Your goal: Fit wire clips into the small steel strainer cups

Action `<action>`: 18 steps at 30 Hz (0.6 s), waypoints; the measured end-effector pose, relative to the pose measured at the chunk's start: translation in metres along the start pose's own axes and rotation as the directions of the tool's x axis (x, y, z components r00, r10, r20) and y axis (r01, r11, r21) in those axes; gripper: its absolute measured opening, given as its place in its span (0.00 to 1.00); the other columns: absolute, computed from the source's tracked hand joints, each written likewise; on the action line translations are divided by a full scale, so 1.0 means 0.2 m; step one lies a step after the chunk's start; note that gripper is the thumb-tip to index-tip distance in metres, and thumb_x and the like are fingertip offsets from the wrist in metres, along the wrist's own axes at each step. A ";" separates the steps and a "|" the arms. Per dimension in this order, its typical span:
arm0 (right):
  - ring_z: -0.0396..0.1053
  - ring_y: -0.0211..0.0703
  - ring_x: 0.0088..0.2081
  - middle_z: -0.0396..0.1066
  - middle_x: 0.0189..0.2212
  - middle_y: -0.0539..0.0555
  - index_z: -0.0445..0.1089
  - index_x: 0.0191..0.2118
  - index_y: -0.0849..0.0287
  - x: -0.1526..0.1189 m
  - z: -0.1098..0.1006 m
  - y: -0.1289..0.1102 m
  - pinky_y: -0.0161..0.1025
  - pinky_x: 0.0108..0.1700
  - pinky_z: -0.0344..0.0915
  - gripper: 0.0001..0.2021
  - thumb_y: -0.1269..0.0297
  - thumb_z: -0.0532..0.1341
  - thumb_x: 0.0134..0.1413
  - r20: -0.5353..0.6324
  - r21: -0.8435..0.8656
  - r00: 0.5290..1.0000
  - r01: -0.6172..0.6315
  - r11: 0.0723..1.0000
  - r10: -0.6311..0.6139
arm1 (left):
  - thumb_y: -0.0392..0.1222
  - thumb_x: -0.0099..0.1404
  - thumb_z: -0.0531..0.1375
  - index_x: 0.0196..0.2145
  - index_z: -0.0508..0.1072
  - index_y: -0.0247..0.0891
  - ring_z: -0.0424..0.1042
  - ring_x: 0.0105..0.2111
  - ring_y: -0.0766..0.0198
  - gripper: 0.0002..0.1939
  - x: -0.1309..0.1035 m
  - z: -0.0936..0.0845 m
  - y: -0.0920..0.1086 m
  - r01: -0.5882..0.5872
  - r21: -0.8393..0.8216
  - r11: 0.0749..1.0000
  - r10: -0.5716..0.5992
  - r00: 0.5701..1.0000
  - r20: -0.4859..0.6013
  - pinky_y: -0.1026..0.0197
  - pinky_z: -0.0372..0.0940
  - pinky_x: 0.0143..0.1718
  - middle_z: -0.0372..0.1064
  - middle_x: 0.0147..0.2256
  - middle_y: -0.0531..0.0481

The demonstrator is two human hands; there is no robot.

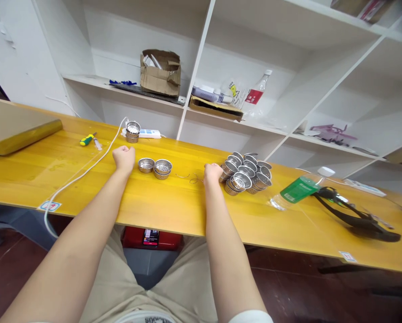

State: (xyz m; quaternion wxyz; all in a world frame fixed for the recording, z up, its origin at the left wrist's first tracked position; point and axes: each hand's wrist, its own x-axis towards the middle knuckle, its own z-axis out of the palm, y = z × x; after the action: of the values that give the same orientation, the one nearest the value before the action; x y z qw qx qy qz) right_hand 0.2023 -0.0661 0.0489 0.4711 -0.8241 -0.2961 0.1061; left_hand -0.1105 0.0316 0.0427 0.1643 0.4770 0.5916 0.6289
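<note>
My left hand (124, 158) is a closed fist on the yellow table, and nothing shows in it. To its right stand a single perforated metal cup (146, 165) and a small stack of similar cups (162, 168). Behind it, another stack of metal cups (132, 130) stands by a white power strip (149, 133). My right hand (213, 172), also closed with nothing visible in it, rests beside a large cluster of stacked metal cups (246, 172). Thin curved wires (194, 179) lie just left of that hand.
A green-labelled bottle (298, 190) and a black strapped headset (355, 215) lie on the right. A white cable (86, 172) crosses the left side, near a green-yellow screwdriver (87, 139). White shelves with a cardboard box (161, 74) rise behind the table.
</note>
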 end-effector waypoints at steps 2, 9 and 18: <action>0.65 0.43 0.28 0.71 0.28 0.51 0.71 0.33 0.56 0.00 0.00 0.01 0.36 0.30 0.61 0.06 0.71 0.57 0.55 -0.001 -0.018 0.999 0.044 0.999 -0.044 | 0.35 0.59 0.59 0.19 0.46 0.43 0.44 0.22 0.67 0.22 0.00 0.00 -0.01 -0.011 -0.016 1.000 0.011 1.000 0.004 0.59 0.46 0.27 0.39 0.20 0.58; 0.76 0.52 0.41 0.79 0.38 0.60 0.76 0.36 0.57 0.04 -0.08 0.05 0.43 0.47 0.70 0.06 0.63 0.65 0.52 0.157 -0.250 0.984 0.119 0.961 -0.081 | 0.45 0.63 0.61 0.26 0.61 0.42 0.63 0.27 0.64 0.13 -0.09 -0.01 0.03 -0.171 0.021 0.985 0.167 0.977 0.133 0.59 0.61 0.35 0.63 0.25 0.55; 0.65 0.58 0.64 0.65 0.65 0.70 0.62 0.69 0.62 0.07 -0.03 0.06 0.51 0.65 0.60 0.35 0.43 0.54 0.65 0.170 -0.079 0.980 0.117 0.990 -0.102 | 0.60 0.64 0.59 0.43 0.70 0.44 0.71 0.55 0.49 0.18 -0.01 0.08 -0.11 0.125 -0.123 0.985 -0.104 0.981 0.160 0.46 0.62 0.61 0.74 0.50 0.42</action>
State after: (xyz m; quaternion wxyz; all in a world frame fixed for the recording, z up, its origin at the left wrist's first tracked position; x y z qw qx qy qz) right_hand 0.2206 -0.0664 0.0426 0.4129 -0.8151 -0.3834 0.1347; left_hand -0.1038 0.0451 0.0194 0.2767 0.4770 0.5607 0.6177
